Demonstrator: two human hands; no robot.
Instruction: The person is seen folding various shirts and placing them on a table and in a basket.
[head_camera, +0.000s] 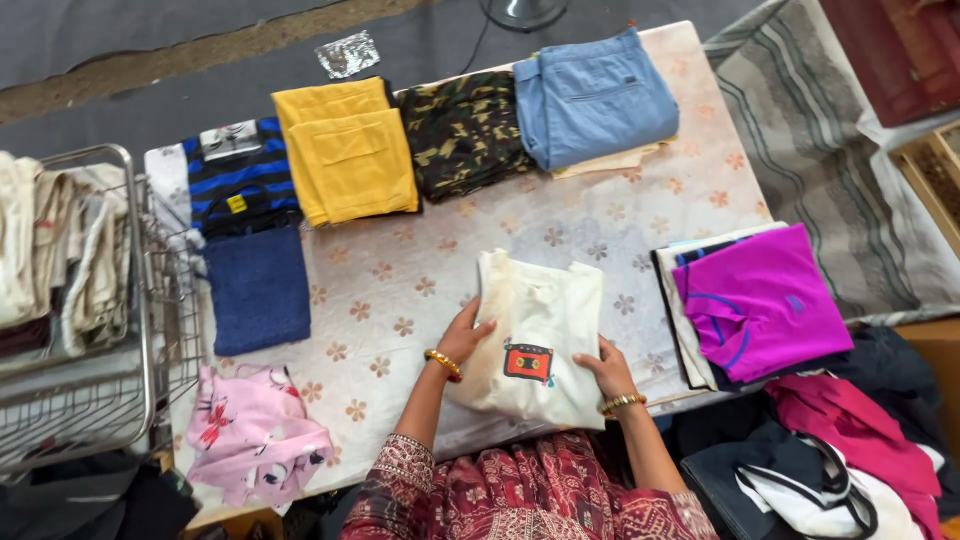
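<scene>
A folded cream T-shirt (545, 320) with a small cassette print lies on the flowered table cover (420, 270) near the front edge. My left hand (466, 336) rests on its left edge, fingers curled over the cloth. My right hand (607, 368) grips its lower right corner. Both wrists wear gold bangles.
Folded clothes line the far edge: striped blue top (238, 175), yellow garment (348, 150), camouflage piece (462, 132), light blue trousers (592, 98). A dark blue cloth (258, 288) and pink floral garment (252, 432) lie left. A magenta shirt (762, 300) tops a stack right. A wire basket (90, 320) stands left.
</scene>
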